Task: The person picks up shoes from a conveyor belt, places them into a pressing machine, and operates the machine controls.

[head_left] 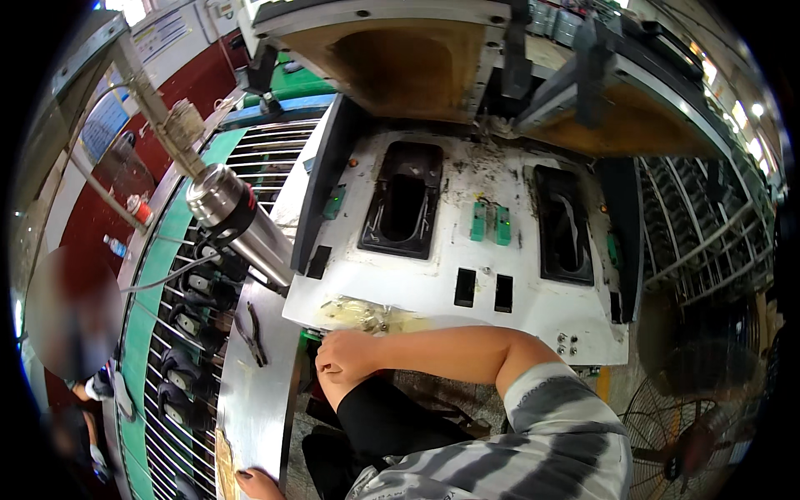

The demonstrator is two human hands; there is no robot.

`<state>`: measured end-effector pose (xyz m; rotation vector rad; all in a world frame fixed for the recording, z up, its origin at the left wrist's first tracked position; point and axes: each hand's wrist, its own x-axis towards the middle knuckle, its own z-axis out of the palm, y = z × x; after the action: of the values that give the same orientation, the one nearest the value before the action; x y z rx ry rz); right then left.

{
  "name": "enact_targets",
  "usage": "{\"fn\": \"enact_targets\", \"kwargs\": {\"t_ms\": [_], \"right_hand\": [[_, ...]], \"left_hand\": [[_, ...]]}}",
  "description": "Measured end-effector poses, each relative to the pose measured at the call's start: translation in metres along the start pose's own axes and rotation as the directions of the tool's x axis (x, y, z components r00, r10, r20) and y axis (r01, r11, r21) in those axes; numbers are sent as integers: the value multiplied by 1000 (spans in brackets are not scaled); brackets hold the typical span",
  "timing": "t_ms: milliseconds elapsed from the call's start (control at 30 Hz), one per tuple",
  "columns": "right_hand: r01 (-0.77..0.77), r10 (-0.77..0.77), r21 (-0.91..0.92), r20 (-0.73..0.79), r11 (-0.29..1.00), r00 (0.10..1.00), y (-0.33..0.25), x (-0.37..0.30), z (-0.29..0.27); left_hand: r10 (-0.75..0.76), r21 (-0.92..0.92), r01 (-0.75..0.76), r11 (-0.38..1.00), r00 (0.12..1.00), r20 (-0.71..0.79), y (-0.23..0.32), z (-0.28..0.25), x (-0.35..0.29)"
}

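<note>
My right hand rests on my bent knee, its fingers curled in with nothing visible in them. The forearm lies across the front edge of a white machine panel, close to a patch of yellowed tape. At the lower left, my left hand lies on the edge of a metal ledge; one digit is stretched out and the rest is cut off by the picture's edge. On the ledge, beyond both hands, lie dark-handled pliers. A steel vacuum flask stands tilted in view beside the panel.
Two black recessed moulds and green sensor blocks sit in the panel, under raised lids. Dark shoes line a barred conveyor at left, with a person beyond. A fan stands at lower right.
</note>
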<state>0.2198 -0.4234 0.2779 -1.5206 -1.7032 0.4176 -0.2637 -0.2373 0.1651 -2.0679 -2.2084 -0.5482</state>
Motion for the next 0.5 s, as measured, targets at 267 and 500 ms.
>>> {"fn": "enact_targets", "kwargs": {"t_ms": [267,500], "right_hand": [[-90,86,2,257,996,963,-12,-3,-6],[-225,274,-156,542,962,794,-12,-11,-6]], "left_hand": [[44,58,-41,997,998,-49,-42,36,15],[37,-51,-45,998,988,-147,-19,33,16]]}}
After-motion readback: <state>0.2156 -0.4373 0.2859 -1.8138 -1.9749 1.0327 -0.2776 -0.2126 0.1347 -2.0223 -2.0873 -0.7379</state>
